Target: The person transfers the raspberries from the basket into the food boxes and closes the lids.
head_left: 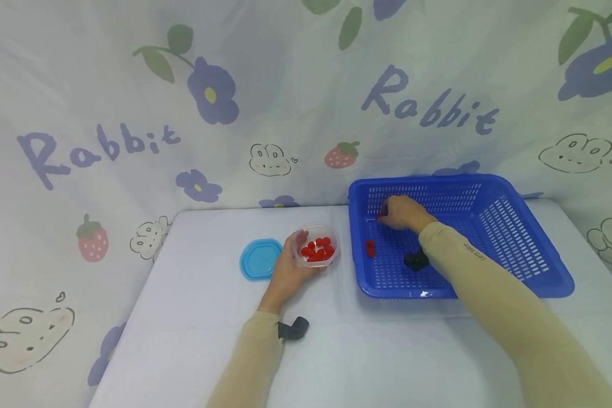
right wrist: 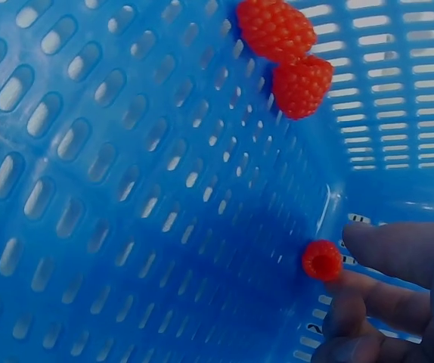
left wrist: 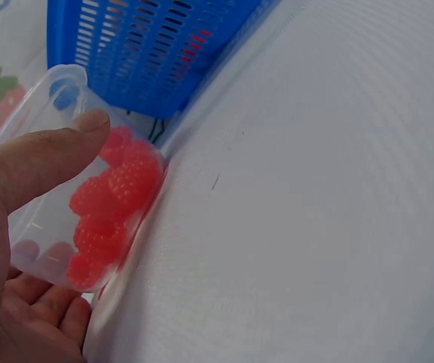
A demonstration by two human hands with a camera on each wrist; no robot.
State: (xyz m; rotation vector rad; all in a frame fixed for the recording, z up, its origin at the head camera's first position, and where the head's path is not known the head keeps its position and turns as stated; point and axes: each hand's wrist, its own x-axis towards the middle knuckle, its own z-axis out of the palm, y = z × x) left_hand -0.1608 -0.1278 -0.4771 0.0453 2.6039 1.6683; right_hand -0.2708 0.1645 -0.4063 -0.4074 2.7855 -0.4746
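Observation:
My left hand [head_left: 288,269] grips a clear plastic tub [head_left: 331,233], thumb along its side and fingers around the lower part. Several red raspberries [left wrist: 100,204] lie inside the tub. Over in the blue basket [head_left: 522,226], my right hand [head_left: 403,212] reaches down to the far left corner. One raspberry [right wrist: 322,261] sits by that corner, right at the fingertips; thumb and fingers stand apart around it. Two more raspberries [right wrist: 302,85] lie together on the basket floor by its left wall.
A light-blue lid [head_left: 260,259] lies on the white table [head_left: 194,317], left of the tub. The basket's raised rim stands all round the right hand. Behind the table hangs a printed rabbit cloth [head_left: 296,85].

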